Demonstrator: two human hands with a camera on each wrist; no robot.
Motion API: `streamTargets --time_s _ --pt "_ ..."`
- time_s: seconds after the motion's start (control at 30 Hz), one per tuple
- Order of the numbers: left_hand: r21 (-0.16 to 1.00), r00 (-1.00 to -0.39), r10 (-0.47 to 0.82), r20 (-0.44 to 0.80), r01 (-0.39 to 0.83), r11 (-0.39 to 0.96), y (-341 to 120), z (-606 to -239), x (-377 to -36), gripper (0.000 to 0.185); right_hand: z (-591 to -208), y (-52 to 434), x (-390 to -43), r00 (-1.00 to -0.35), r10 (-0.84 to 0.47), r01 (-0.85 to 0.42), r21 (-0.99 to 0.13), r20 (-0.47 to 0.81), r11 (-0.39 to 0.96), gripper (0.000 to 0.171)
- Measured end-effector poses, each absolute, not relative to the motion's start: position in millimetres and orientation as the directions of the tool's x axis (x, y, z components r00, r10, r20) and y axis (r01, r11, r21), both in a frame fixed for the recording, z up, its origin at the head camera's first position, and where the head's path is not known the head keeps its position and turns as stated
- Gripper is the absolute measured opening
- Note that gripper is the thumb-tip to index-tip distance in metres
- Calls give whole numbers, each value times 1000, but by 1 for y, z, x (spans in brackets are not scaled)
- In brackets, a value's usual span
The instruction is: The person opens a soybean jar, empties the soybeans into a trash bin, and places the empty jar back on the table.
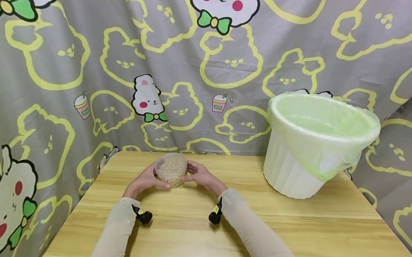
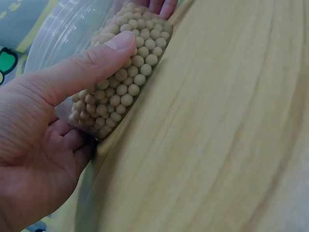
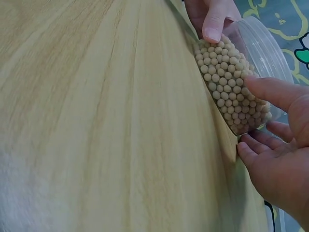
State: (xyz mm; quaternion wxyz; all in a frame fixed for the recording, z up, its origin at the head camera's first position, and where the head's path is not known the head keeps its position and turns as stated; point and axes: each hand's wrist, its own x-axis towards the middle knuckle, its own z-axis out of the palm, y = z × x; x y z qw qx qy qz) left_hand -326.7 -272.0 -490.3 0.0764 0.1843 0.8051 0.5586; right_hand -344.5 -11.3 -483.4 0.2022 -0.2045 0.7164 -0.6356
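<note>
A round, clear plastic tub point(image 1: 171, 170) full of small beige balls point(image 3: 227, 79) stands near the back of the wooden table. My left hand point(image 1: 146, 179) holds it from the left, the thumb lying across the front of its wall in the left wrist view. From the opposite side my right hand point(image 1: 204, 176) grips the tub, with the thumb on the wall and the other fingers curled low around its base. Above the balls, the wide rim point(image 3: 268, 48) of the tub shows in the right wrist view. Parts of its sides are hidden behind the fingers.
A white ribbed bin point(image 1: 292, 166) lined with a pale green bag point(image 1: 332, 145) stands at the back right of the table point(image 1: 183, 230). Grey curtains point(image 1: 185, 67) with yellow cartoon outlines hang behind and on both sides.
</note>
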Motion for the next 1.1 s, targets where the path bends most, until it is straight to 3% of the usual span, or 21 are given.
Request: streamTargets --time_s 0.4,0.7,0.9,1.1 --pt "919 -949 295 108 209 334 -248 -494 -334 111 -487 1 -349 -855 -518 -79 -992 14 103 87" --pt "936 -953 273 134 212 282 -213 -488 -334 107 -488 30 -352 -899 -430 -90 -996 84 -5 89" --pt "928 -953 237 188 252 276 -180 -463 -330 106 -462 56 -348 -907 -392 -149 -988 154 -44 95" --pt "917 -919 248 306 355 183 -144 -428 -326 109 -423 86 -335 -889 -391 -234 -970 240 -63 99"
